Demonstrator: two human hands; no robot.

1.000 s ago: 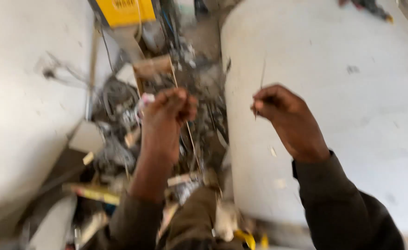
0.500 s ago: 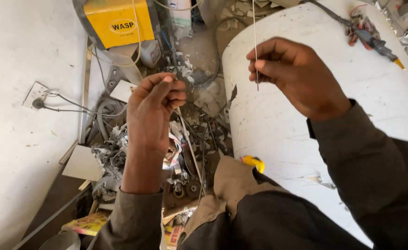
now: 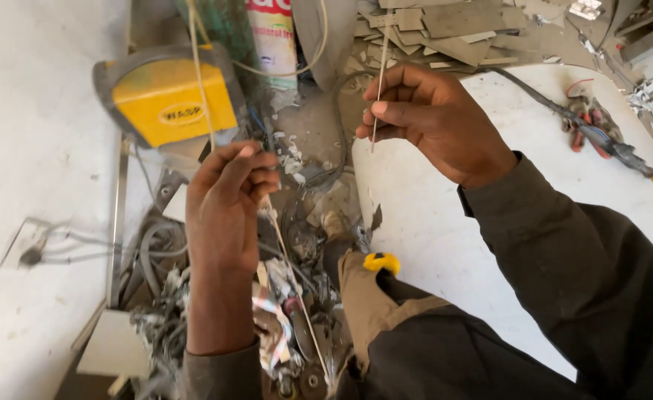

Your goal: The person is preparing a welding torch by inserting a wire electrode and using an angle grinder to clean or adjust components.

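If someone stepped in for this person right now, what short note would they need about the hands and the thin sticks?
Left hand: closed on one thin pale stick, which runs up past the yellow box and down below the hand.
Right hand: pinching a second thin stick, held upright over the edge of the white round tabletop.
Done: both sticks are off the surfaces, held apart.
Left: the sticks are not yet joined or set down.
Nearby: pliers on the tabletop, clutter on the floor.

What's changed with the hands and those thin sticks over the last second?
The right hand has risen with its stick and now sits farther up the view. The left hand came up too, and its long stick now rises past the yellow box. Both hands keep their pinch; nothing was let go.
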